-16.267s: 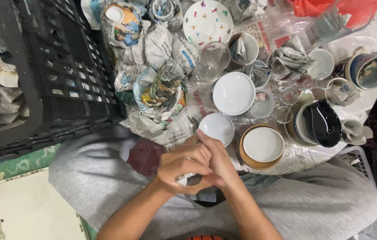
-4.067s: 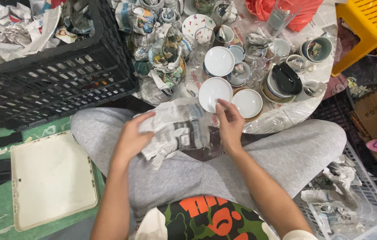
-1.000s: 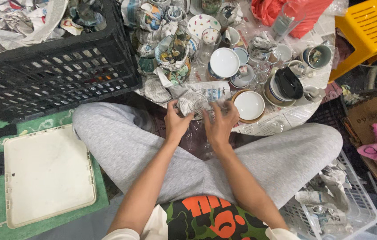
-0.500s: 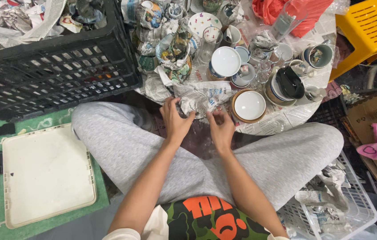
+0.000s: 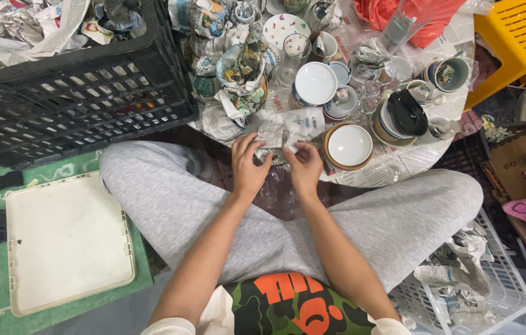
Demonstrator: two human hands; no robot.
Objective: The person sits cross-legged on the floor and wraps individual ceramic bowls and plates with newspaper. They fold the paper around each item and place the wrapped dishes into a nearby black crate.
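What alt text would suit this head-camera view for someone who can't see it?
Both hands, left hand and right hand, grip a newspaper-wrapped bundle at the edge of a round table crowded with bowls and cups. A black crate stands alongside.

newspaper bundle (image 5: 281, 133): crumpled matt paper
bowl (image 5: 349, 145): glossy glazed ceramic
crate (image 5: 77, 93): black plastic lattice
trousers (image 5: 170, 205): soft grey cloth

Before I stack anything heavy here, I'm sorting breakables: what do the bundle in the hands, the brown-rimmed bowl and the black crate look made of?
The bundle under both hands looks like crumpled newsprint, matte and creased; its contents are hidden. The brown-rimmed bowl looks like glazed ceramic, with a glossy white inside. The black crate looks like moulded plastic, with a regular lattice wall.
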